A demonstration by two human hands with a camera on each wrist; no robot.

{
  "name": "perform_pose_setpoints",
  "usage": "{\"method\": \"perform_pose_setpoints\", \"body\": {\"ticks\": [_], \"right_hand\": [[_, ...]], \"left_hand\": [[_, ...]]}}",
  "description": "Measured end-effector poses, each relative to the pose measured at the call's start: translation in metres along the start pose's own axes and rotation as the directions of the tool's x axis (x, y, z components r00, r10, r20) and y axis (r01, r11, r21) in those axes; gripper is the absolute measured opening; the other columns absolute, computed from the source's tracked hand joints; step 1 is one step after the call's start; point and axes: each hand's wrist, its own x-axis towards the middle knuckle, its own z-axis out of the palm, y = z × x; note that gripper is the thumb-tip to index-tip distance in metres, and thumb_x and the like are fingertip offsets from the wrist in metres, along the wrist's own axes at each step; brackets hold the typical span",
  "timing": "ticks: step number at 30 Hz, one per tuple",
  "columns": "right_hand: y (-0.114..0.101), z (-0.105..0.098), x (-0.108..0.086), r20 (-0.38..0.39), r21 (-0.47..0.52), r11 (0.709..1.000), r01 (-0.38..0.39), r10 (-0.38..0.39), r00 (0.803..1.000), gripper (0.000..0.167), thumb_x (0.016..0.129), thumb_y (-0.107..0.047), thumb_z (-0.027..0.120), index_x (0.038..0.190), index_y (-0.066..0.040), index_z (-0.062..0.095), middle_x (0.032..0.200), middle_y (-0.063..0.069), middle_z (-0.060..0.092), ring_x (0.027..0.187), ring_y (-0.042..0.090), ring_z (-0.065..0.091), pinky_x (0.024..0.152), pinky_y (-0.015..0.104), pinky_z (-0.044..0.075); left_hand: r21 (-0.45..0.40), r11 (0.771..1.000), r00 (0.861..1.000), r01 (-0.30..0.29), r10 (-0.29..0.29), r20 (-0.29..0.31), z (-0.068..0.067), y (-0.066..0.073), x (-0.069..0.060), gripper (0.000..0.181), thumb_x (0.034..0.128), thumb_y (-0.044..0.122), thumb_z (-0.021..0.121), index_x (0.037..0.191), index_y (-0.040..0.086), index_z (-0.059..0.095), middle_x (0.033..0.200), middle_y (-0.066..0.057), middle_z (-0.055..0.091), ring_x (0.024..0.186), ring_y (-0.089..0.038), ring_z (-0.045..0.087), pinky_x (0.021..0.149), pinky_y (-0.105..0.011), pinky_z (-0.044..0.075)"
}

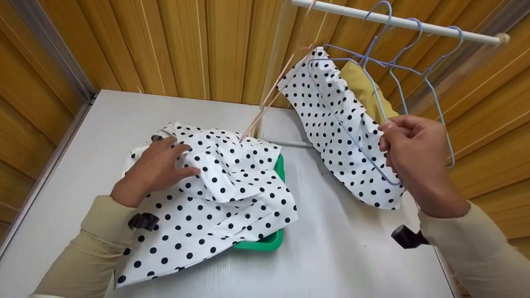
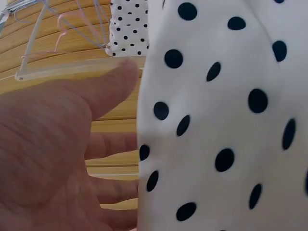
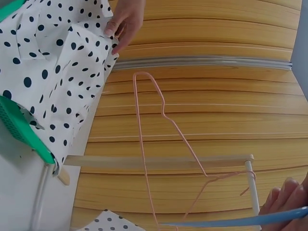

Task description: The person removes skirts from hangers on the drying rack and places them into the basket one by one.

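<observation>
A white cloth with black dots (image 1: 232, 178) lies heaped over a green basket (image 1: 265, 243) on the table. My left hand (image 1: 154, 169) is at the heap's upper left, fingers spread. In the left wrist view, its thumb and fingertips reach the edge of the dotted cloth (image 2: 216, 120), and the fingertips are partly hidden behind it. My right hand (image 1: 418, 155) pinches the side of a blue wire hanger (image 1: 377, 93) below the rail. Beside it hangs another dotted cloth (image 1: 331, 124) with a gathered edge.
A white rail (image 1: 430, 25) bears several blue hangers and a pink hanger (image 3: 140, 125) at its left end. A mustard cloth (image 1: 364, 87) hangs behind the dotted one. Wood-look panels (image 1: 198, 45) stand behind the white table (image 1: 120, 108).
</observation>
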Motion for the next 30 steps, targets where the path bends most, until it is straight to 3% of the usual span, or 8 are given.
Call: {"method": "perform_pose_setpoints", "body": {"ticks": [6, 10, 14, 16, 19, 22, 26, 30], "right_hand": [[-0.005, 0.016, 0.020, -0.031, -0.111, 0.994, -0.003, 0.000, 1.000, 0.019, 0.106, -0.017, 0.054, 0.099, -0.005, 0.067, 0.058, -0.012, 0.059, 0.040, 0.007, 0.049, 0.040, 0.020, 0.043], [-0.008, 0.019, 0.026, -0.050, -0.112, 0.994, -0.007, 0.002, 0.999, 0.019, 0.106, -0.017, 0.054, 0.100, -0.006, 0.068, 0.058, -0.011, 0.059, 0.040, 0.007, 0.050, 0.042, 0.020, 0.044], [-0.007, 0.023, 0.033, -0.031, -0.108, 0.994, -0.009, 0.006, 1.000, 0.020, 0.106, -0.018, 0.053, 0.103, -0.005, 0.068, 0.060, -0.010, 0.060, 0.042, 0.008, 0.050, 0.043, 0.020, 0.045], [-0.005, 0.027, 0.038, 0.000, -0.113, 0.993, -0.025, 0.025, 1.000, 0.021, 0.106, -0.018, 0.053, 0.104, -0.003, 0.068, 0.059, -0.010, 0.060, 0.042, 0.007, 0.050, 0.043, 0.020, 0.046], [-0.001, 0.032, 0.040, 0.046, -0.132, 0.990, -0.055, 0.061, 0.997, 0.022, 0.106, -0.017, 0.052, 0.103, -0.001, 0.067, 0.058, -0.010, 0.060, 0.042, 0.007, 0.051, 0.044, 0.021, 0.047], [0.001, 0.033, 0.041, 0.054, -0.160, 0.985, -0.058, 0.068, 0.996, 0.022, 0.106, -0.016, 0.052, 0.102, 0.000, 0.067, 0.058, -0.010, 0.060, 0.041, 0.007, 0.052, 0.044, 0.021, 0.047], [-0.001, 0.033, 0.041, 0.057, -0.179, 0.982, -0.060, 0.072, 0.996, 0.022, 0.106, -0.016, 0.052, 0.105, 0.000, 0.068, 0.060, -0.010, 0.060, 0.043, 0.007, 0.053, 0.045, 0.021, 0.048], [-0.002, 0.032, 0.042, 0.057, -0.191, 0.980, -0.059, 0.072, 0.996, 0.022, 0.106, -0.016, 0.052, 0.105, -0.001, 0.068, 0.061, -0.010, 0.061, 0.044, 0.007, 0.053, 0.045, 0.021, 0.047]], "left_hand": [[0.043, 0.999, 0.994, -0.034, 0.030, 0.102, 0.008, 0.002, 0.011, 0.060, 0.0982, 0.045, 0.070, 0.145, 0.008, 0.061, 0.144, -0.027, 0.057, 0.131, -0.048, 0.054, 0.109, -0.064, 0.045], [0.013, 0.999, 0.999, -0.037, 0.036, 0.020, -0.007, 0.012, 0.031, 0.045, 0.1018, 0.041, 0.065, 0.128, 0.006, 0.073, 0.126, -0.024, 0.071, 0.116, -0.043, 0.063, 0.096, -0.058, 0.051], [0.050, 0.997, 0.995, -0.054, 0.058, -0.082, -0.009, 0.020, 0.064, 0.045, 0.0990, 0.032, 0.070, 0.129, -0.002, 0.069, 0.130, -0.028, 0.068, 0.125, -0.049, 0.059, 0.105, -0.061, 0.049], [0.106, 0.993, 0.998, -0.047, 0.052, -0.043, 0.001, 0.020, 0.079, 0.062, 0.0951, 0.032, 0.075, 0.143, -0.003, 0.057, 0.143, -0.031, 0.057, 0.137, -0.054, 0.048, 0.112, -0.065, 0.044], [0.176, 0.984, 0.993, -0.027, 0.007, 0.116, 0.022, 0.018, 0.096, 0.087, 0.0916, 0.035, 0.079, 0.159, 0.001, 0.035, 0.160, -0.031, 0.040, 0.150, -0.056, 0.031, 0.120, -0.072, 0.031], [0.234, 0.970, 0.984, -0.065, 0.023, 0.179, 0.041, 0.014, 0.108, 0.072, 0.0918, 0.027, 0.079, 0.151, 0.001, 0.047, 0.150, -0.028, 0.054, 0.141, -0.053, 0.047, 0.114, -0.073, 0.038], [0.272, 0.953, 0.991, -0.129, 0.113, 0.074, 0.049, 0.009, 0.118, 0.017, 0.0917, 0.006, 0.072, 0.108, 0.000, 0.073, 0.106, -0.023, 0.075, 0.098, -0.043, 0.072, 0.087, -0.059, 0.059], [0.254, 0.953, 0.980, -0.164, 0.186, -0.068, 0.040, 0.015, 0.120, 0.014, 0.0948, 0.000, 0.065, 0.100, 0.000, 0.078, 0.096, -0.021, 0.076, 0.088, -0.040, 0.074, 0.075, -0.053, 0.063]]}}
